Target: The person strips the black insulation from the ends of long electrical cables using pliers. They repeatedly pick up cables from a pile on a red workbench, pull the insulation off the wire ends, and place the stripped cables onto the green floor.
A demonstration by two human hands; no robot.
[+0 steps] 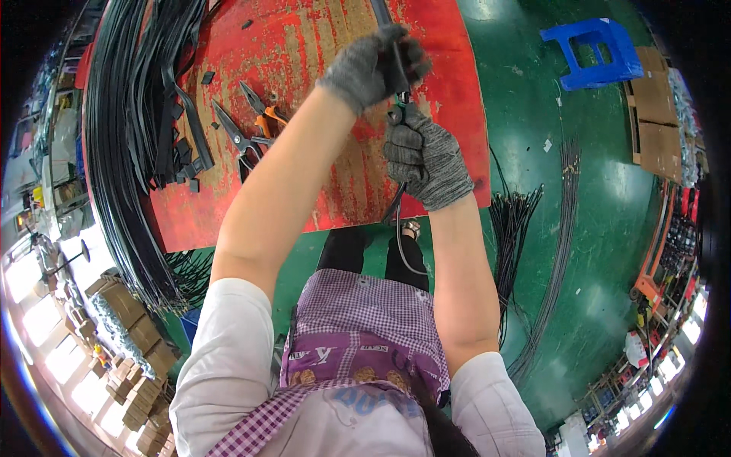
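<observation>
Both my hands wear grey knit gloves. My left hand (373, 70) is closed around a dark cable near the far part of the red table, its fingertips slightly smeared by motion. A dark grey tube-like length (381, 12) runs on past it toward the top edge. Just nearer and to the right, my right hand (423, 155) makes a fist around the same cable, thumb on top. Between the hands a short piece of cable (403, 97) shows, with a hint of green. Below the right fist, a thin grey cable (401, 240) hangs past the table edge toward my lap.
On the worn red table (320, 206) lie orange-handled pliers (263, 108), metal shears (237, 137) and small black offcuts (183, 156). A thick bundle of long black strips (114, 145) drapes over its left side. Cable bundles (518, 217) and a blue stool (598, 53) are on the right.
</observation>
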